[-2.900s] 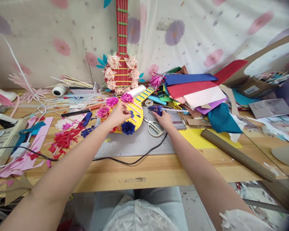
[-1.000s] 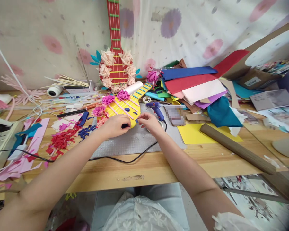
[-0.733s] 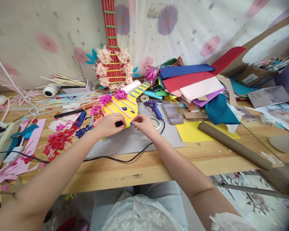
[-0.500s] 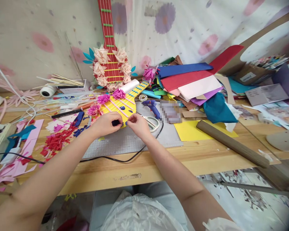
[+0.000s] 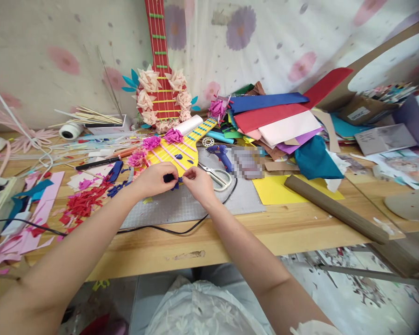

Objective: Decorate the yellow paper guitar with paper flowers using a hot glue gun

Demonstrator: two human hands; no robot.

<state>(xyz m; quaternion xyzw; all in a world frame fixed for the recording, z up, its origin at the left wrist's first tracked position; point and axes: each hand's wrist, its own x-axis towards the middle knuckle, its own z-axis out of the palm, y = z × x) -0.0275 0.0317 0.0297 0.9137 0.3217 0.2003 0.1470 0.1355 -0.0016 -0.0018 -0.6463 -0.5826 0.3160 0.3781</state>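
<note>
My left hand [image 5: 158, 180] is closed around a dark blue piece of paper [image 5: 168, 177], its fingers curled over most of it. Close by, my right hand [image 5: 198, 185] pinches the blue paper's edge between thumb and fingertips. Both hands are just above the near end of a yellow paper guitar [image 5: 157, 158], which lies on a grey cutting mat [image 5: 242, 200]. Pink strips run across the guitar, and magenta paper flowers [image 5: 173, 136] sit along its left side. White-handled scissors [image 5: 220, 179] and a blue glue gun [image 5: 220, 156] lie right of my right hand.
A red paper guitar [image 5: 158, 102] stands against the curtain. Coloured sheets [image 5: 272, 116] pile up at back right, with a brown cardboard strip [image 5: 335, 209] nearer. Red scraps [image 5: 85, 200] lie at left. A black cable [image 5: 167, 231] crosses the mat's front edge.
My right hand has shifted slightly left, closer to my left hand, along the blue paper. More of the scissors shows. The camera view has moved a little.
</note>
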